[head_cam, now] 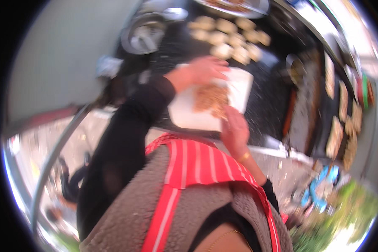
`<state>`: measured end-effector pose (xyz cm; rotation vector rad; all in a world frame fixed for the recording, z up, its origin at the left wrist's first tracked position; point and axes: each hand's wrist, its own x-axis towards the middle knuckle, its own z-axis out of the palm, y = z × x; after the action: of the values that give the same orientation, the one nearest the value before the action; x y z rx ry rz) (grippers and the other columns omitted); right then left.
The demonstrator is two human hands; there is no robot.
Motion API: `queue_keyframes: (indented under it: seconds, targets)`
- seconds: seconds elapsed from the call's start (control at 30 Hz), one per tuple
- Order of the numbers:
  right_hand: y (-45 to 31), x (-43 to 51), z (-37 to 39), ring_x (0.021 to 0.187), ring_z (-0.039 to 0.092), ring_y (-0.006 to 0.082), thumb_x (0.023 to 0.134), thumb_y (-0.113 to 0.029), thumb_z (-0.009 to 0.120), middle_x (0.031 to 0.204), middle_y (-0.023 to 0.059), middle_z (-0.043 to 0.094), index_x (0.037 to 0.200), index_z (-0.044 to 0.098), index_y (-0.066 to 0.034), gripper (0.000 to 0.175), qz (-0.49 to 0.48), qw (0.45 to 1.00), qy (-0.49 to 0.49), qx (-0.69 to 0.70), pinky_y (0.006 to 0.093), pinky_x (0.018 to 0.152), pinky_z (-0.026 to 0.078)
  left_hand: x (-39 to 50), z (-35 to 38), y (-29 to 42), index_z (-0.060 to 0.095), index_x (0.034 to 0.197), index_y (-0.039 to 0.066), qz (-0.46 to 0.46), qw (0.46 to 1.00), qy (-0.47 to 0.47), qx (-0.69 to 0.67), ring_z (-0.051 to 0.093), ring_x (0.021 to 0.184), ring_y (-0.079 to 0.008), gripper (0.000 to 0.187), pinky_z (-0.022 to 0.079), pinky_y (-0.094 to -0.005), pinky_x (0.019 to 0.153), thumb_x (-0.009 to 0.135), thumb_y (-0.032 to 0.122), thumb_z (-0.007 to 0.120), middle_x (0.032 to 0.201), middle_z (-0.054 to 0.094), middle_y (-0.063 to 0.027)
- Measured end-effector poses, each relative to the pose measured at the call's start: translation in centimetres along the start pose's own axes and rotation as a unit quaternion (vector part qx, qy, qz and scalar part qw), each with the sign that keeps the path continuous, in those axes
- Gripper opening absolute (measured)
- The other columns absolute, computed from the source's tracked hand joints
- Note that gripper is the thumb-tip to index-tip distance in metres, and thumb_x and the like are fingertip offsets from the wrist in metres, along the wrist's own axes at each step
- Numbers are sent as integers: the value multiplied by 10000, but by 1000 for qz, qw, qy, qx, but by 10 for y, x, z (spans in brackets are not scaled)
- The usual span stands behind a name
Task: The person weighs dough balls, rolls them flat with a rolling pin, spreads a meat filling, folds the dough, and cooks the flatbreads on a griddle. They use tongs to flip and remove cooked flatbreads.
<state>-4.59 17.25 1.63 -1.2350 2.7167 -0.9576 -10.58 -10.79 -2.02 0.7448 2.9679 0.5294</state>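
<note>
A thin white sheet of dough (195, 121) lies on the black worktop, with a heap of brownish-orange minced filling (209, 96) in its middle. My left hand (204, 70) reaches over the far part of the sheet, fingers pointing right, just beyond the filling. At the sheet's near right edge is my right hand (235, 127), its fingertips beside the filling. Motion blur hides whether either hand grips the dough. Several pale dough balls (228, 36) sit together past my left hand.
A large bowl (261, 12) of reddish food stands at the far edge. To the left is a metal pot (129, 47) with pale contents. On the right, long browned dough pieces (335, 135) lie along a griddle, near a small bowl (296, 67). A curved metal rail (55, 160) runs at left.
</note>
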Motion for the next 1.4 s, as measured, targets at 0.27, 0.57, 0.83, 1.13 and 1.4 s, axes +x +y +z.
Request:
queue_keyframes:
  seconds: [0.27, 0.57, 0.83, 1.13, 1.4]
  targets:
    - [5, 48, -16, 814, 726, 288, 853, 31, 702, 950, 145, 749, 1046, 760, -54, 219, -73, 977, -126, 154, 358, 724, 565, -211, 1, 31, 720, 1161, 108, -507, 780, 366, -32, 698, 1018, -261, 324, 534, -396, 890, 841, 93, 672, 1116, 731, -107]
    - [-3, 101, 3, 784, 694, 140, 970, 2, 633, 915, 99, 741, 1097, 735, 7, 162, 28, 981, -75, 178, 274, 706, 546, -296, 43, -27, 597, 1357, 76, -840, 537, -12, -74, 485, 1348, -313, 854, 316, -648, 1058, 738, 640, 761, 1405, 570, -130]
    - [-20, 87, 16, 796, 705, 155, 940, 17, 667, 915, 117, 744, 1084, 732, 11, 158, 23, 984, -92, 148, 280, 709, 554, -276, 74, -48, 577, 1346, 22, -835, 548, -37, -39, 476, 1328, -312, 842, 341, -609, 1015, 757, 600, 747, 1385, 562, -140]
    - [-26, 81, 24, 716, 672, 125, 944, 34, 650, 867, 111, 731, 1091, 740, -4, 176, 49, 987, -58, 143, 266, 649, 538, -271, 80, -59, 556, 1288, -26, -853, 520, -1, -54, 492, 1289, -352, 818, 366, -632, 969, 754, 575, 708, 1321, 560, -191]
    - [-38, 82, 27, 701, 662, 126, 934, 47, 644, 869, 103, 725, 1083, 736, -4, 183, 34, 990, -61, 122, 255, 640, 527, -272, 77, -61, 544, 1295, -34, -844, 532, 14, -64, 510, 1278, -375, 890, 352, -640, 994, 716, 613, 735, 1341, 540, -220]
